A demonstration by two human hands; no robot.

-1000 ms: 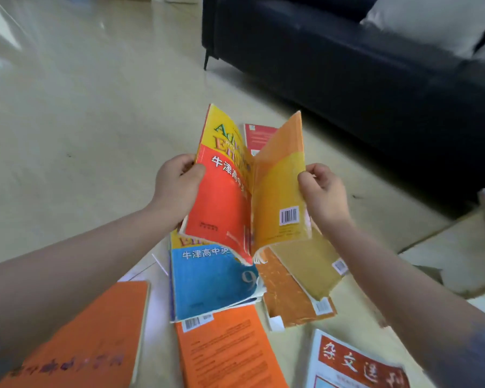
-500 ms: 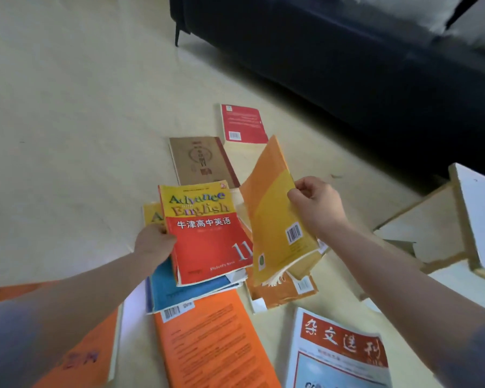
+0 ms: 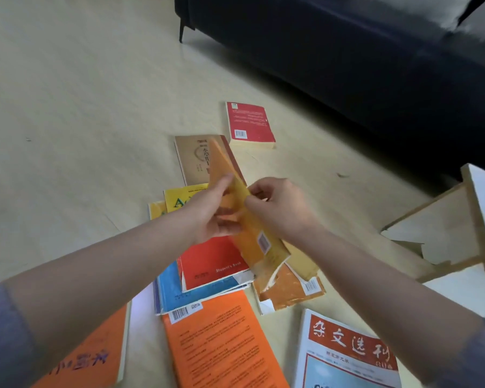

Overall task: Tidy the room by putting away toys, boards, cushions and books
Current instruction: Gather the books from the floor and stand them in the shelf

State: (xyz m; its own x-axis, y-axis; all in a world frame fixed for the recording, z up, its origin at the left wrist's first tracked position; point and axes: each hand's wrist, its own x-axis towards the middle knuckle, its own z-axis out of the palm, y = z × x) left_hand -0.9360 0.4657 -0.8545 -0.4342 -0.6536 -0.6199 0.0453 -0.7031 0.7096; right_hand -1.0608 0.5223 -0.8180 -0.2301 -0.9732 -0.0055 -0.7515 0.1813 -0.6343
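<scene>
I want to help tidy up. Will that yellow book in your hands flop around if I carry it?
Probably floppy: the yellow book is a thin paperback, and its lower corner curls. It may tear easily, since that edge looks frayed. Likely light; the left hand and right hand hold it up by pinching.

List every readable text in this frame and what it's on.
"Student's Book": red-and-yellow paperback textbook, lower cover.
"A": its yellow top band; the rest is behind the left hand.
"杂文选刊": red title band of the white magazine.
Unreadable: print on the orange back cover, the red paperback by the dark blue sofa, the tan book; barcode on the yellow-orange paperback that it and the right hand grip.
</scene>
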